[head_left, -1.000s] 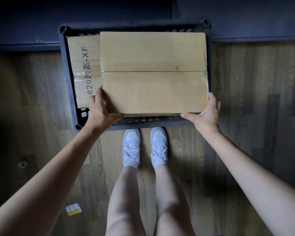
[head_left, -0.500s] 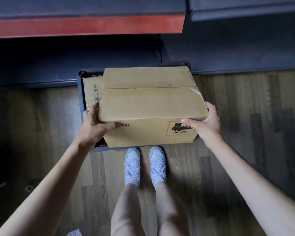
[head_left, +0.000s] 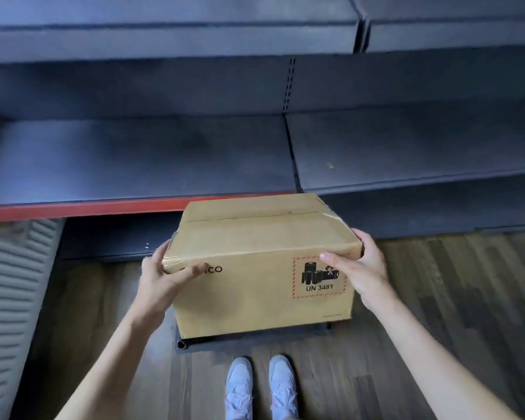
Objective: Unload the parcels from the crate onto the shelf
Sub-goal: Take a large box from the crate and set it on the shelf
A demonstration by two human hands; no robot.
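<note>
A brown cardboard parcel (head_left: 255,262) with a taped top seam and a red-bordered UN 3481 battery label hangs in the air in front of the dark shelf (head_left: 140,156). My left hand (head_left: 161,280) grips its left front corner, thumb across the front face. My right hand (head_left: 361,274) grips its right front corner, thumb on the label. Only the near rim of the black crate (head_left: 255,336) shows on the floor beneath the parcel; whatever lies inside it is hidden.
The shelf board has a red front edge (head_left: 82,209) on its left section, and a second board (head_left: 419,147) adjoins on the right. Another shelf level (head_left: 164,40) runs above. A grey ribbed panel (head_left: 9,292) stands at the left. My feet (head_left: 259,386) stand on the wooden floor.
Both hands have lifted the parcel up out of the crate to the level of the shelf's front edge. The view has tilted upward, bringing the shelf boards into sight.
</note>
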